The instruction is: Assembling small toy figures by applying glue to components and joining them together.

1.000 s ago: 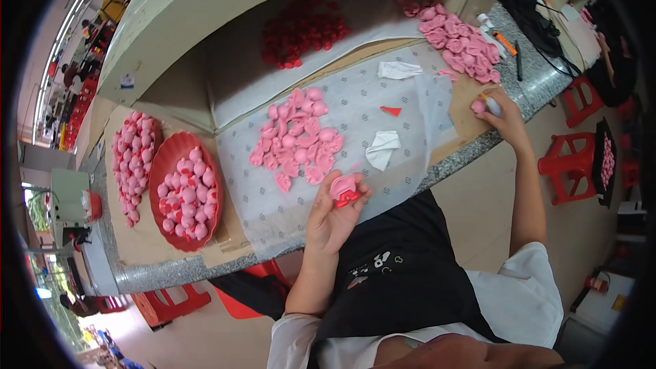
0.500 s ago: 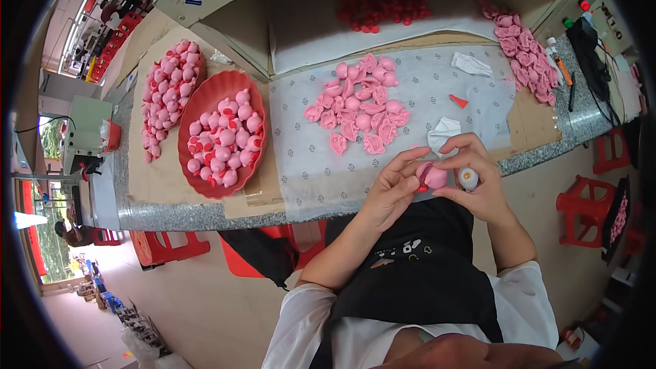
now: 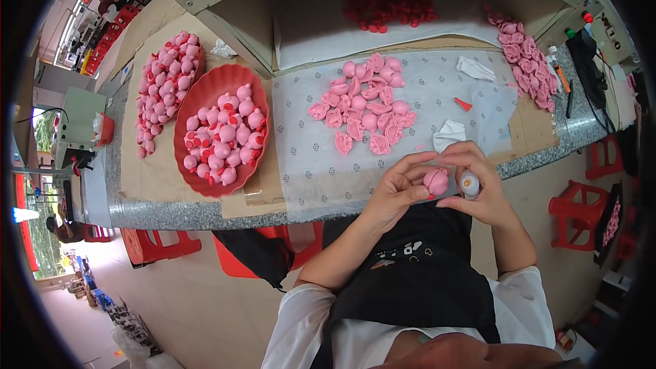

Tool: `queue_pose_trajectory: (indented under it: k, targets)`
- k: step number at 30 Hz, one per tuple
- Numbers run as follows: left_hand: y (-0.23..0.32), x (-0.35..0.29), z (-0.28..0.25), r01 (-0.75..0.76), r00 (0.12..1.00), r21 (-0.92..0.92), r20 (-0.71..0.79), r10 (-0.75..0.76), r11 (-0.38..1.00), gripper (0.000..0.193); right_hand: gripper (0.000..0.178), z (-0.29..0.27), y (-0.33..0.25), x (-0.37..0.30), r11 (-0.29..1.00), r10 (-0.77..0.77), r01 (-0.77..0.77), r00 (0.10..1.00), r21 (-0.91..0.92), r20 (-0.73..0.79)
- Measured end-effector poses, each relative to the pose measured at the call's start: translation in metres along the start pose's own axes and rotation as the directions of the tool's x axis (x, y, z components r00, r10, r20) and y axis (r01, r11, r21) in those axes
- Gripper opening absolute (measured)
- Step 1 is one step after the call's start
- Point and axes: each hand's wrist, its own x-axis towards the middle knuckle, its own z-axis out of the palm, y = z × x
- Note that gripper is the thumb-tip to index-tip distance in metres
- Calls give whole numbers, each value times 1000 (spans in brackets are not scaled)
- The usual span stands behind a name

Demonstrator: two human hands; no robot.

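Between the thumb and fingers of my left hand [image 3: 391, 195] sits a small round pink plastic piece [image 3: 436, 182], with a bit of red at its lower left. A seam line runs across its surface. My right hand [image 3: 490, 195] curls around a small white bottle [image 3: 469, 184] whose yellowish tip points up. Its fingertips reach close to the pink piece; whether they touch it, I cannot tell. Beyond my hands, several pink shells and balls [image 3: 369, 121] lie in a loose group on the printed white sheet [image 3: 301, 171].
To the left stands a red scalloped bowl [image 3: 183, 133] of pink-and-red pieces, beside another heap [image 3: 167, 82]. A pile of pink shells [image 3: 526, 61] lies at the right. Red parts [image 3: 389, 3] fill the shelf's back. A crumpled white cloth [image 3: 449, 134] and red cap [image 3: 463, 104] lie nearby.
The pink piece has turned in my left hand: its dark gap and red part faced outward before, and now mostly its rounded pink side shows. The bottle stays in my right hand.
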Motion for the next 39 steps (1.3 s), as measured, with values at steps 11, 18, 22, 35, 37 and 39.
queue_pose_trajectory:
  k: [11,18,22,35,37,39]
  targets:
    - [2,-1,14,-71,997,446,2,79,892,47,35,-13,13,-5,999,29,-33,985,17,171]
    - [16,3,-1,-182,982,678,161,97,712,38,37,0,23,-17,563,345,-479,877,674,335]
    - [17,7,0,-200,971,620,229,69,759,41,38,8,34,-19,373,324,-524,847,766,422]
    - [19,11,-8,-175,978,579,195,73,796,29,37,33,58,-18,59,261,-495,846,867,465]
    - [20,9,-9,-165,981,549,177,80,819,27,36,36,65,-19,8,226,-504,842,864,489]
    - [21,7,-11,-178,980,582,178,89,794,28,36,39,67,-18,-64,172,-511,841,857,514]
